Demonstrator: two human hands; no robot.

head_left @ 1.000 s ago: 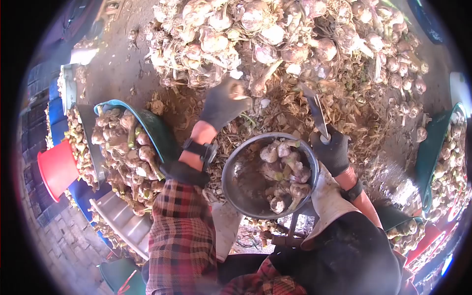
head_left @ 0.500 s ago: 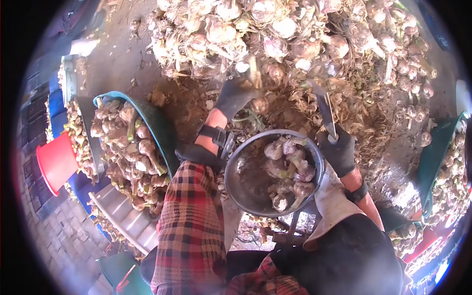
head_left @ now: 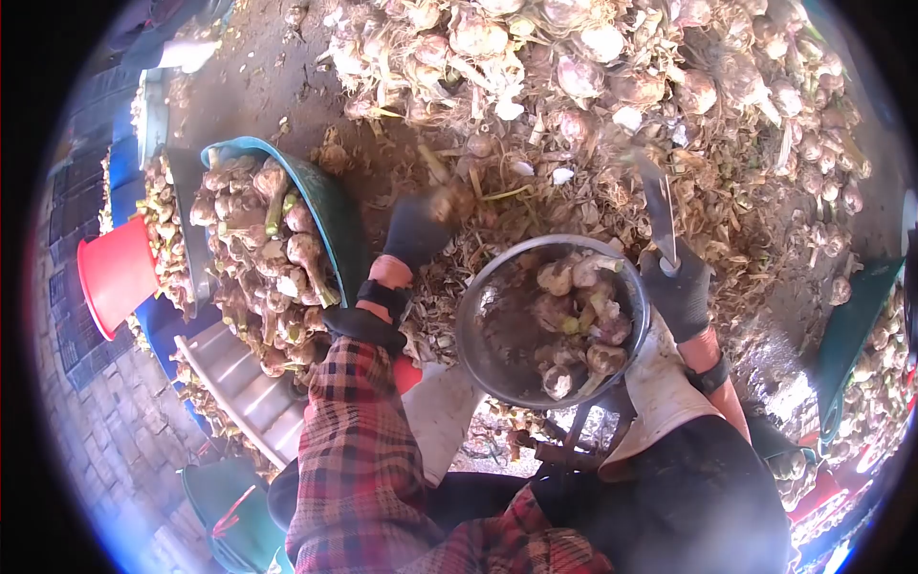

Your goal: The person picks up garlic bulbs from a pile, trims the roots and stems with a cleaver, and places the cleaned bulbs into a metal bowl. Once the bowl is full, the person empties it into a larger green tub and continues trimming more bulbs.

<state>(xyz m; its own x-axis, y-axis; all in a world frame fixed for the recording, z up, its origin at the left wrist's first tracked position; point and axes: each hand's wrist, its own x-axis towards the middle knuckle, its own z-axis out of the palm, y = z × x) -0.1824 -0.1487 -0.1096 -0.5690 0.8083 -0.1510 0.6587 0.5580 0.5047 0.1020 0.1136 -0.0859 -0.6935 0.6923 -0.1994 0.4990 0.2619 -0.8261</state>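
Observation:
My left hand (head_left: 421,231), in a dark glove, is closed around a garlic bulb (head_left: 451,203) whose cut stem points up and away. Motion blurs the bulb a little. In my right hand (head_left: 677,295), also gloved, is a knife (head_left: 658,206) with its blade pointing forward over the loose husks. Between my hands, a round metal bowl (head_left: 475,359) rests by my knees. Several garlic bulbs (head_left: 583,306) with short stems lie on its right side.
A big heap of garlic (head_left: 574,72) spreads ahead, with dry husks (head_left: 535,215) nearer me. On the left stand a full green tub (head_left: 320,220), a white ribbed crate (head_left: 239,392) and a red bucket (head_left: 117,277). Another green tub (head_left: 861,335) is at the right.
My left hand has pulled back and left from the heap's edge, with the garlic bulb in it. The right hand keeps the knife in much the same pose. The view has shifted slightly.

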